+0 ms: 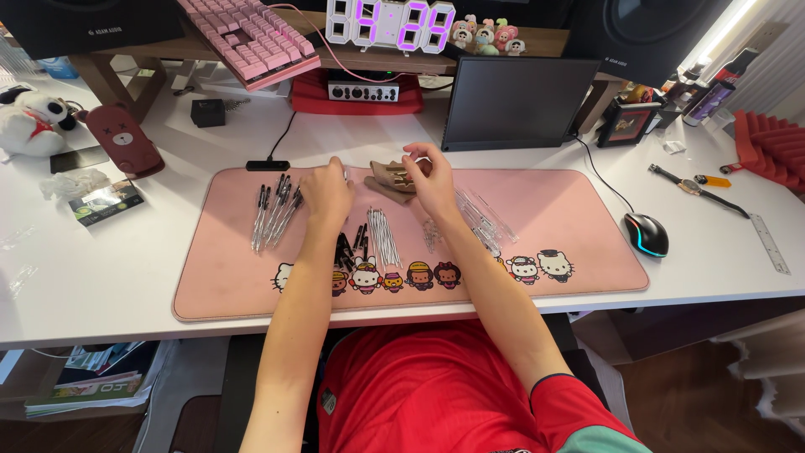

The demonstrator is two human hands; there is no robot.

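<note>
Both my hands rest over the far middle of a pink desk mat. My left hand is curled, fingers closed, beside a row of assembled clear pens; what it holds is hidden. My right hand pinches something small above a crumpled tan pouch. Between my forearms lie thin ink refills and dark pen tips. Clear pen barrels lie to the right of my right wrist.
A dark tablet screen stands behind the mat. A lit mouse sits on the right, a wristwatch and metal ruler farther right. A pink keyboard, digital clock, plush toy and red case are at the back and left.
</note>
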